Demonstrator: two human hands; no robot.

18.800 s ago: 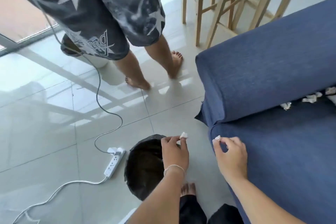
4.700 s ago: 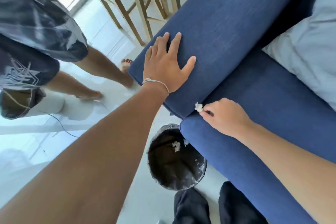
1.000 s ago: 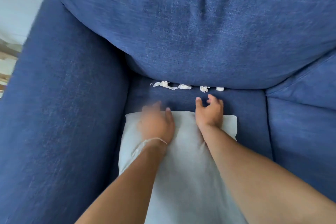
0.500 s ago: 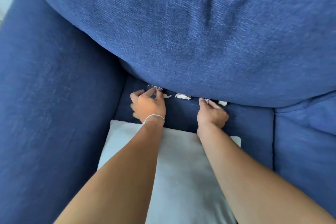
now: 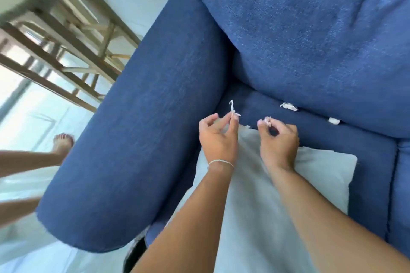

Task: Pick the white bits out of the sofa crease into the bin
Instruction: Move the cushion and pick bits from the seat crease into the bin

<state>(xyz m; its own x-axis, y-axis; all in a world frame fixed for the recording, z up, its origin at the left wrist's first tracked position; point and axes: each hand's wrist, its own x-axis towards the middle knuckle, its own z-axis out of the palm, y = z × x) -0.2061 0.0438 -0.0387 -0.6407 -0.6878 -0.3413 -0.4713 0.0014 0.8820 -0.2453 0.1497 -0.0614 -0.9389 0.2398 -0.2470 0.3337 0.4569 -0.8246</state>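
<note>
My left hand (image 5: 218,137) pinches a long twisted white bit (image 5: 232,108) between thumb and forefinger, lifted off the blue sofa (image 5: 142,139). My right hand (image 5: 278,142) pinches a smaller white bit (image 5: 267,121) at its fingertips. Both hands hover over a pale grey cushion (image 5: 266,217) on the seat, a little in front of the crease. Two more white bits (image 5: 288,106) (image 5: 334,120) lie in the crease under the back cushion (image 5: 321,40). A sliver of the black-lined bin (image 5: 134,255) shows at the bottom, below the armrest and mostly hidden by my left forearm.
The sofa's wide armrest lies left of my hands, between them and the floor. Wooden stool legs (image 5: 73,44) stand at the upper left. Another person's bare foot (image 5: 63,142) and legs are on the pale tiled floor at the left edge.
Both hands have pulled back from the crease, each with a white bit pinched. The view has swung left, so the armrest, floor and stools now show.
</note>
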